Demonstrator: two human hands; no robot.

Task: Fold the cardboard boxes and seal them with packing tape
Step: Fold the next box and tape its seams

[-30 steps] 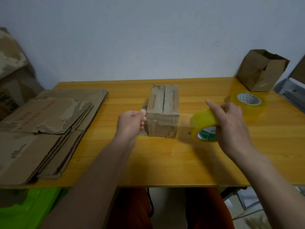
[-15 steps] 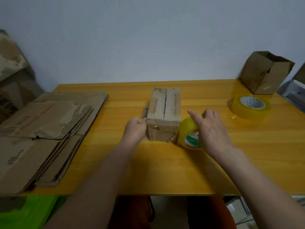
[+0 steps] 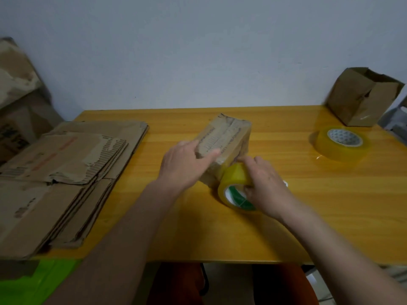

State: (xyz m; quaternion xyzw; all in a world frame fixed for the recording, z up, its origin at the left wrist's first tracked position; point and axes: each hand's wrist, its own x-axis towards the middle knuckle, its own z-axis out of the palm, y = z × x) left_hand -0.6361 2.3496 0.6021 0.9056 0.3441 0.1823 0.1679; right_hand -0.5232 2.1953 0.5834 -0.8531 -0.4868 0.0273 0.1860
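Near the centre of the frame a small folded cardboard box lies on the yellow wooden table, turned at a slant with its top seam facing up. The left hand rests on the box's near left corner, fingers fairly straight and pressing on the top face. Just right of it, the right hand curls around a yellow tape roll standing on edge against the box's near end. At the right of the frame a second tape roll lies flat, with an open box behind it. Flattened cardboard sheets are stacked at the left.
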